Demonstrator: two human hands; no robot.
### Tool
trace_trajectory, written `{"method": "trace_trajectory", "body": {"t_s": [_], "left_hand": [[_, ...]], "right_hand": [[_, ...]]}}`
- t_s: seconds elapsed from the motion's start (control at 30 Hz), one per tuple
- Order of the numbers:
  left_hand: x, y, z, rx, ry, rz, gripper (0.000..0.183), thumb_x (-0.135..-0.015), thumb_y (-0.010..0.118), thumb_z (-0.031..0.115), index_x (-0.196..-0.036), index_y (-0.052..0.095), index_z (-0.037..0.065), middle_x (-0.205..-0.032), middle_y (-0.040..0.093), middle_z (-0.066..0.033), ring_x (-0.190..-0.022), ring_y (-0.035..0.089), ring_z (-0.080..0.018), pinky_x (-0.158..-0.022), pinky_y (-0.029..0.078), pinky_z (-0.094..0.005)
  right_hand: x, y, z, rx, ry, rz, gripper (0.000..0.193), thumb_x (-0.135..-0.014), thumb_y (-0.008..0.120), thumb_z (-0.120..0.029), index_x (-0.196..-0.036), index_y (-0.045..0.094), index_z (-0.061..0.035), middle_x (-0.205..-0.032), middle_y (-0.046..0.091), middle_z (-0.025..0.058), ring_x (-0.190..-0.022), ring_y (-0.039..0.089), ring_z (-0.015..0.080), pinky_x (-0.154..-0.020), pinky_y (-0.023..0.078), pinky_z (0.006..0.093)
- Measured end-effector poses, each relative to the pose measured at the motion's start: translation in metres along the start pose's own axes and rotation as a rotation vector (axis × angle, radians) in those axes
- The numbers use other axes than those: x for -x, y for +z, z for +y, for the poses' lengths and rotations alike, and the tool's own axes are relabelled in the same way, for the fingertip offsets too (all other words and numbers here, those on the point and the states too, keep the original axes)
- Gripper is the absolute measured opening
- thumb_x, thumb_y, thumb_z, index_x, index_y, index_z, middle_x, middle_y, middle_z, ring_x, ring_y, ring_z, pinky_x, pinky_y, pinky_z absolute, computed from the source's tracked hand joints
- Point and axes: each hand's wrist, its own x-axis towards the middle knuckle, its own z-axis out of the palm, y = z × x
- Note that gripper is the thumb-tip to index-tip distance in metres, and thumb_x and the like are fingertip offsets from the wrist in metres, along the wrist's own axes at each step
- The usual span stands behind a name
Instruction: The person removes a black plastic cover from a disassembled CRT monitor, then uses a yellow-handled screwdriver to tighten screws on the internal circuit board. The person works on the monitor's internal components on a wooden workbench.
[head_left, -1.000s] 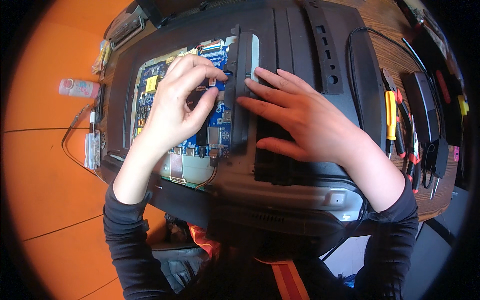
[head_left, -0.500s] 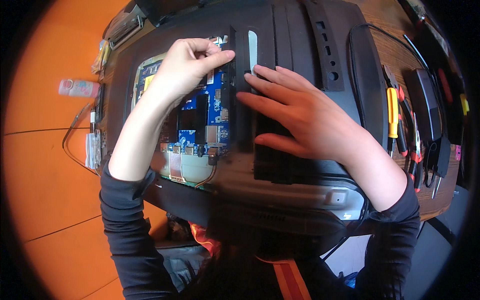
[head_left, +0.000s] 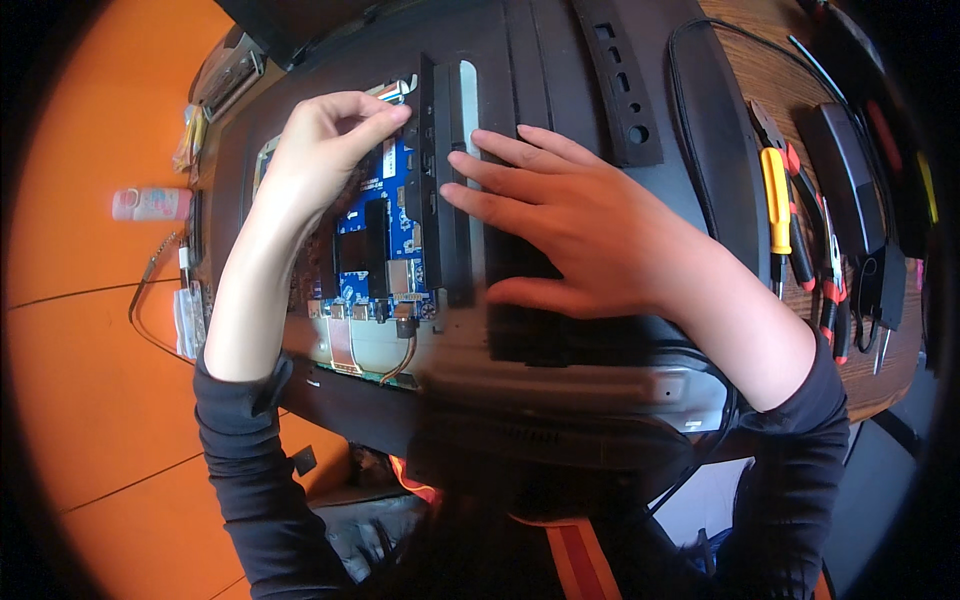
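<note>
A blue circuit board [head_left: 408,230] is exposed in the back of a large black flat casing, probably a screen, lying on the table. Over the board's upper part my left hand [head_left: 335,140] is closed, thumb and forefinger together beside a small bundle of coloured wires [head_left: 393,92]. What lies between those fingertips is hidden. Along the board's right side stands a black strip [head_left: 430,200] with port cutouts. My right hand [head_left: 590,235] is spread open, palm down over the casing, its fingertips by the strip and a pale slot [head_left: 468,95].
Another black port strip [head_left: 620,90] lies on the casing's upper right. To the right are a yellow-handled screwdriver [head_left: 776,205], red-and-black pliers [head_left: 790,160] and a black adapter [head_left: 848,180]. A pink bottle [head_left: 152,204] appears at the left. A black cable [head_left: 690,150] loops over the casing's right side.
The whole view has shifted, moving the casing leftward in the picture. My left hand has drawn slightly away from the strip, showing the coloured wires. My right hand stays spread near the strip.
</note>
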Motion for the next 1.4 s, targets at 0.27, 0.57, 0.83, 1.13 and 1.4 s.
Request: {"method": "trace_trajectory", "body": {"t_s": [0.27, 0.57, 0.83, 1.13, 1.4], "left_hand": [[0.022, -0.003, -0.003, 0.071, 0.241, 0.006, 0.042, -0.082, 0.071, 0.022, -0.121, 0.062, 0.007, -0.101, 0.065, -0.0071, -0.090, 0.058, -0.0106, -0.081, 0.049, -0.0264], [0.029, 0.002, 0.006, -0.101, 0.269, -0.099, 0.063, -0.072, 0.080, 0.027, -0.129, 0.057, 0.009, -0.112, 0.059, -0.0095, -0.107, 0.056, -0.0194, -0.091, 0.047, -0.0323], [0.033, 0.005, 0.008, -0.136, 0.252, -0.104, 0.068, -0.073, 0.078, 0.028, -0.133, 0.052, 0.007, -0.115, 0.056, -0.0093, -0.106, 0.056, -0.0205, -0.091, 0.047, -0.0330], [0.040, 0.006, 0.000, -0.352, 0.396, -0.188, 0.110, -0.053, 0.085, 0.021, -0.147, 0.030, 0.011, -0.131, 0.040, -0.0112, -0.123, 0.040, -0.0252, -0.104, 0.032, -0.0367], [0.047, 0.007, 0.004, -0.479, 0.386, -0.244, 0.130, -0.044, 0.089, 0.021, -0.150, 0.014, 0.008, -0.141, 0.030, -0.0194, -0.129, 0.032, -0.0364, -0.108, 0.027, -0.0415]], "right_hand": [[0.000, 0.003, -0.001, 0.034, 0.027, -0.020, 0.069, -0.087, 0.054, -0.055, -0.139, 0.041, -0.0118, -0.143, 0.040, 0.0133, -0.138, 0.029, 0.0304, -0.114, 0.021, 0.0444], [-0.001, 0.001, -0.003, 0.002, -0.031, -0.026, 0.070, -0.087, 0.054, -0.053, -0.142, 0.036, -0.0136, -0.143, 0.040, 0.0136, -0.138, 0.029, 0.0283, -0.115, 0.019, 0.0447], [-0.002, -0.002, -0.002, 0.041, 0.079, 0.023, 0.059, -0.089, 0.055, -0.047, -0.129, 0.052, -0.0042, -0.134, 0.050, 0.0159, -0.134, 0.037, 0.0295, -0.113, 0.024, 0.0444], [0.000, -0.005, -0.002, 0.038, 0.041, -0.001, 0.065, -0.081, 0.066, -0.045, -0.130, 0.052, -0.0052, -0.140, 0.045, 0.0143, -0.137, 0.030, 0.0327, -0.113, 0.022, 0.0482], [-0.001, -0.012, -0.007, 0.066, 0.138, -0.090, 0.071, -0.076, 0.071, -0.045, -0.135, 0.050, -0.0122, -0.149, 0.032, 0.0102, -0.141, 0.021, 0.0336, -0.114, 0.021, 0.0501]]}}
